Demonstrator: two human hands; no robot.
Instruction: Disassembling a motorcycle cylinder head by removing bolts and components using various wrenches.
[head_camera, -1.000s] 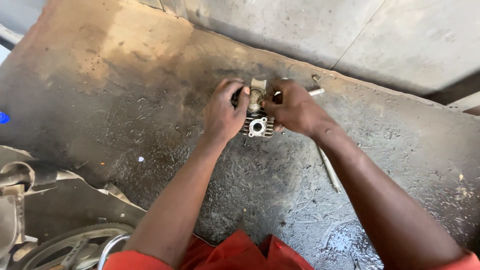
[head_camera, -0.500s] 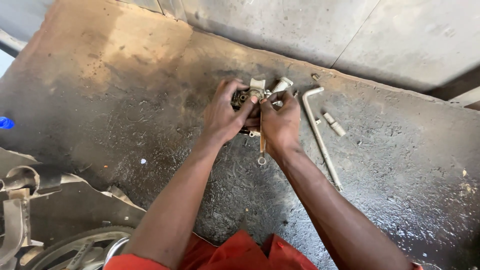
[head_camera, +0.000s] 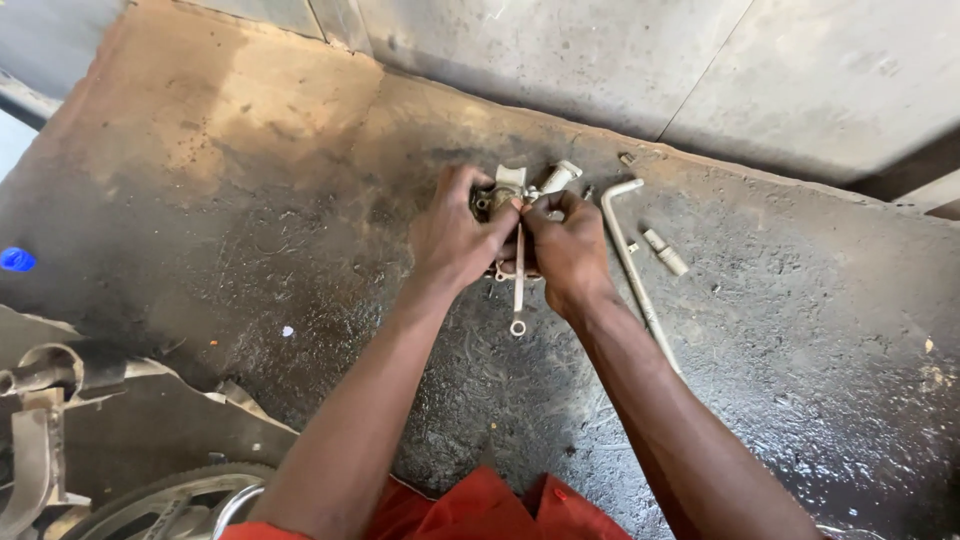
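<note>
Small metal engine part on the oily floor: your left hand wraps closed around it; your right hand pinches a slim spanner. Seat the spanner squarely and brace the part firmly, judging by the slick surface

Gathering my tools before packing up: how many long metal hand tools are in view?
2: a slim wrench between both hands, and an L-shaped bar on the floor beside the right hand. Others may be hidden.

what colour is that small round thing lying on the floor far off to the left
Bright blue. The small round thing lies at the left edge of the head view, on the dark stained floor.
</note>
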